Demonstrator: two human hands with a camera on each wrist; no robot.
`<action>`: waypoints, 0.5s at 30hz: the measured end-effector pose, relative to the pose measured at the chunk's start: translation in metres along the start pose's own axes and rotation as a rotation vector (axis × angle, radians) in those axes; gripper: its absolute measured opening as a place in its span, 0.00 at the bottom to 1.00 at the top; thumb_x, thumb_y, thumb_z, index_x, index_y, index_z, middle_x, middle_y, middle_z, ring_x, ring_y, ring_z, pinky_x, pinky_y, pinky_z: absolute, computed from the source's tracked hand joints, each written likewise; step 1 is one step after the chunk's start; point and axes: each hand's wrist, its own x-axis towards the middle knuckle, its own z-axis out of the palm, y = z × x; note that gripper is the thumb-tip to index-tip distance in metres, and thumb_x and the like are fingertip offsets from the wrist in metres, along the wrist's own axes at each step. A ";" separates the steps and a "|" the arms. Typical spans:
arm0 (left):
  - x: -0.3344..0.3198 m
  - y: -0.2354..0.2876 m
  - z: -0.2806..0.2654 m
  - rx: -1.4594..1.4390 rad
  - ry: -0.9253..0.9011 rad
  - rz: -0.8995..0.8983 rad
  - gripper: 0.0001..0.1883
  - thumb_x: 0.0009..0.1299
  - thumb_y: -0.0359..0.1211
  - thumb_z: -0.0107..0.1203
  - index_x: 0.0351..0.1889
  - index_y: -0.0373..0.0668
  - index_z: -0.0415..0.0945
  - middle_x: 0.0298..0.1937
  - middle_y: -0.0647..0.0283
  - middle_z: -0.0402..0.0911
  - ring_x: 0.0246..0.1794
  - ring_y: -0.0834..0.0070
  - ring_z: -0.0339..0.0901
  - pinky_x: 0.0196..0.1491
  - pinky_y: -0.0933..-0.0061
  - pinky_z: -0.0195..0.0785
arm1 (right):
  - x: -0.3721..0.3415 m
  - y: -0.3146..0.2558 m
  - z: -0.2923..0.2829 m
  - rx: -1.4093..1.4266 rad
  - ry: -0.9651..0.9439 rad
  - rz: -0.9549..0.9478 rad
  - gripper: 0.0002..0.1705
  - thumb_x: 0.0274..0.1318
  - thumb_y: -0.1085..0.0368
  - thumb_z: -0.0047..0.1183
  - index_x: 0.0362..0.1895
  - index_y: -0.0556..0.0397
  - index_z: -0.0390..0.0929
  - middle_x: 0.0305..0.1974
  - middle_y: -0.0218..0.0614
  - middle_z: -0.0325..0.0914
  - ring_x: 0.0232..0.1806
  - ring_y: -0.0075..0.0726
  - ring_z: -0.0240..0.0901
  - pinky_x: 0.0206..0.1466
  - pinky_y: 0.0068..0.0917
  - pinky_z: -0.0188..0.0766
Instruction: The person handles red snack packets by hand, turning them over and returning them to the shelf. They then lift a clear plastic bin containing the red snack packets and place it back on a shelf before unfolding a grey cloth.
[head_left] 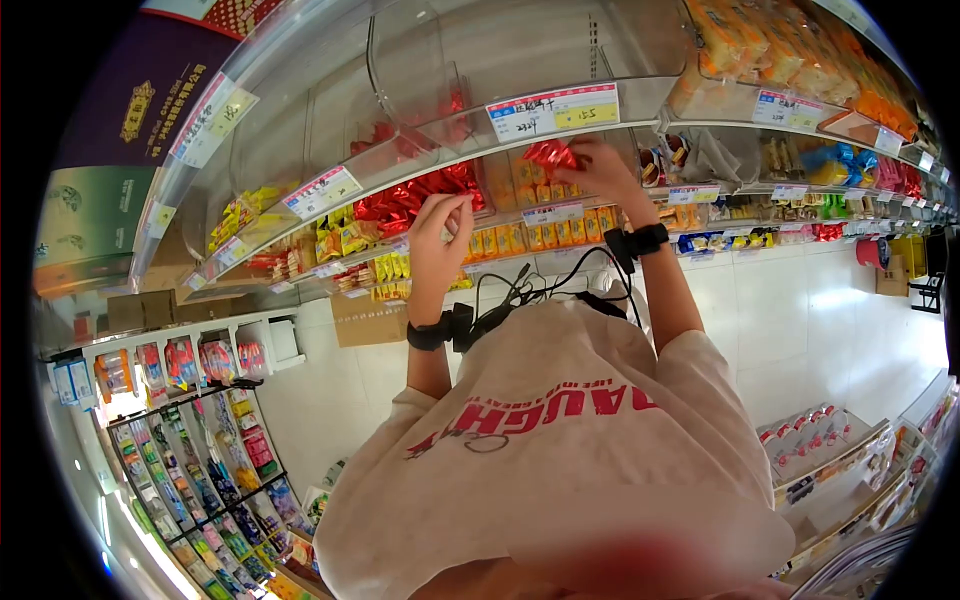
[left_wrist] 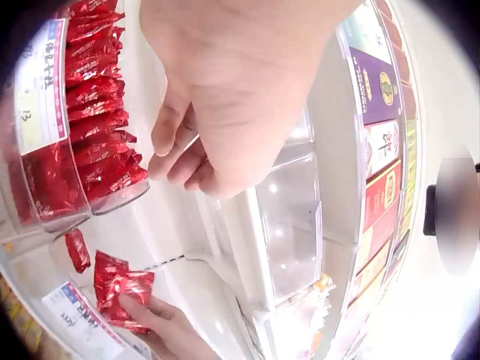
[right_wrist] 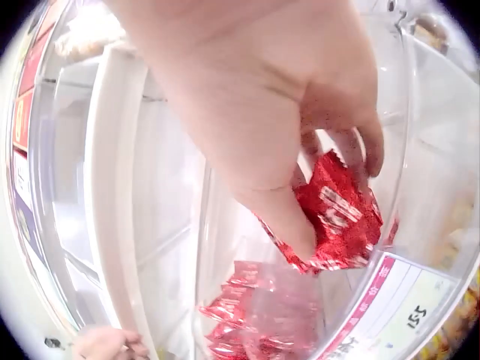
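My right hand pinches a red foil-wrapped snack packet between thumb and fingers, over a clear compartment at the shelf front. Crinkled silvery print shows on its wrapper. A loose red packet lies in that compartment, close to the held one in the left wrist view. My left hand hangs with loosely bent fingers and nothing visible in them. It is beside a clear bin packed with a row of red packets. In the head view, the left fingertips overlap those red packets.
Price labels line the clear shelf fronts. Yellow packets and orange packets fill lower bins. Orange-wrapped goods sit on the upper right shelf. A cardboard box stands on the floor, and a stocked rack is behind at left.
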 end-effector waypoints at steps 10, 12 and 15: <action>0.010 -0.009 0.040 -0.182 -0.336 -0.105 0.12 0.75 0.27 0.60 0.53 0.32 0.78 0.44 0.56 0.81 0.41 0.70 0.84 0.45 0.73 0.77 | -0.023 -0.013 -0.003 -0.105 0.087 -0.024 0.20 0.53 0.65 0.70 0.47 0.65 0.84 0.43 0.45 0.81 0.41 0.39 0.84 0.45 0.31 0.79; 0.015 -0.009 0.047 -0.158 -0.352 -0.060 0.18 0.76 0.30 0.60 0.60 0.32 0.75 0.48 0.54 0.81 0.43 0.67 0.84 0.45 0.69 0.79 | -0.032 -0.025 -0.009 -0.027 0.100 -0.070 0.18 0.55 0.66 0.70 0.47 0.64 0.84 0.46 0.42 0.81 0.45 0.36 0.83 0.47 0.30 0.78; 0.016 -0.007 0.063 -0.151 -0.303 -0.030 0.29 0.77 0.36 0.61 0.71 0.32 0.65 0.51 0.52 0.79 0.47 0.64 0.83 0.48 0.67 0.79 | -0.048 -0.049 -0.023 0.276 0.041 -0.011 0.16 0.58 0.67 0.68 0.49 0.61 0.85 0.50 0.35 0.80 0.49 0.30 0.81 0.50 0.28 0.78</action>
